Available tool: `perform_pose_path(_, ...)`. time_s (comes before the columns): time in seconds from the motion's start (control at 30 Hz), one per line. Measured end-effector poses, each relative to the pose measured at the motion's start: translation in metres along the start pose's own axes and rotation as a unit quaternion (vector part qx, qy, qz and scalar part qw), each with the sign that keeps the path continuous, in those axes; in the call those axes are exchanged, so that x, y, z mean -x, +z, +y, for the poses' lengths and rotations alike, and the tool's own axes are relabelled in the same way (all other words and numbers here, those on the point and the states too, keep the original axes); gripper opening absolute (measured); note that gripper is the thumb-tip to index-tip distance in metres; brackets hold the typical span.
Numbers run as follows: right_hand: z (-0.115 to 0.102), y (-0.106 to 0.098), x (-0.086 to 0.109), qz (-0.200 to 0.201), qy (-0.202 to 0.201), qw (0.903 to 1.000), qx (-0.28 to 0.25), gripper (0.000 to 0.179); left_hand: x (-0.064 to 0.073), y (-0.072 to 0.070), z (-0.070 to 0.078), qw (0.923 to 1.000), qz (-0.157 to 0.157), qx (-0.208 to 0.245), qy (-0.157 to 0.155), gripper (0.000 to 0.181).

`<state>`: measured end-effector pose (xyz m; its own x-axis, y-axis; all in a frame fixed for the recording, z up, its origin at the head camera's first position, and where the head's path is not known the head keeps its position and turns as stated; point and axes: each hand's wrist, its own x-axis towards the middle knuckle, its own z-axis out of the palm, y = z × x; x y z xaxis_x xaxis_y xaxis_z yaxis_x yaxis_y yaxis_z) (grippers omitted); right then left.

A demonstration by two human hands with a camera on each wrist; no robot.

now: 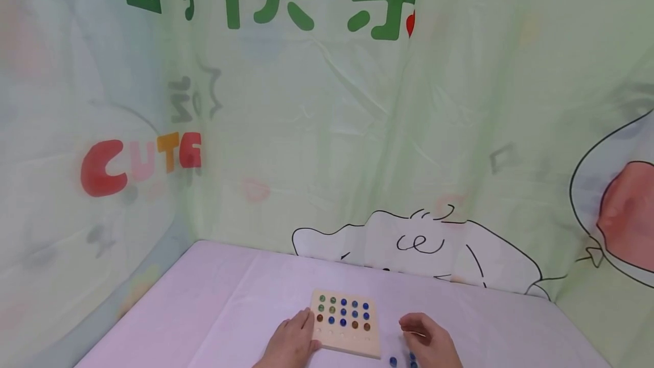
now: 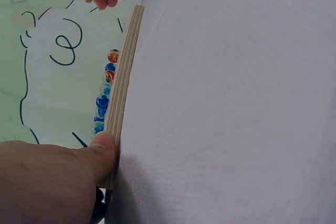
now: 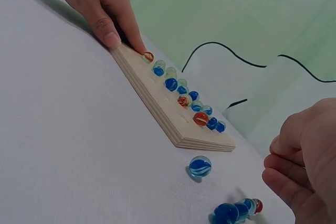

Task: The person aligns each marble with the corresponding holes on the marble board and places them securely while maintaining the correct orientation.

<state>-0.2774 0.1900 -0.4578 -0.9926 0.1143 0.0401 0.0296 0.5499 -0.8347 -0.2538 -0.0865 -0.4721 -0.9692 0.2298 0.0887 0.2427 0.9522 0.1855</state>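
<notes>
A light wooden board [image 1: 352, 346] lies flat on the table, its back three rows filled with green, blue and brown-red glass marbles [image 1: 343, 312]. The front row shows bare hollows. My left hand [image 1: 291, 341] holds the board by its near left corner, thumb [image 2: 102, 148] against the front edge and fingers along the left side. To the right of the board is my right hand [image 1: 431, 341], raised a little above the table with fingers loosely bent; no marble shows in it. A single blue marble [image 3: 200, 167] lies between board and right hand.
Beside the right hand is a short line of loose marbles [image 3: 226, 213], blue ones and a red one. A pale cloth covers the table [image 1: 230, 300]. Printed curtains [image 1: 306, 129] stand along its back and left sides.
</notes>
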Motion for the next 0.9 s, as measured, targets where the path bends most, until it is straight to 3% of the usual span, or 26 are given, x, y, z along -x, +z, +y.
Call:
perform_pose_path(0.47, 0.025, -0.012, 0.001, 0.000, 0.020, 0.9998, 0.004, 0.019, 0.001, 0.001, 0.000, 1.0000, -0.006, 0.005, 0.000, 0.066)
perform_pose_path(0.9, 0.043, -0.006, -0.001, -0.016, 0.043, 0.9990, 0.005, 0.015, 0.000, 0.001, 0.000, 1.0000, -0.007, 0.006, 0.004, 0.066)
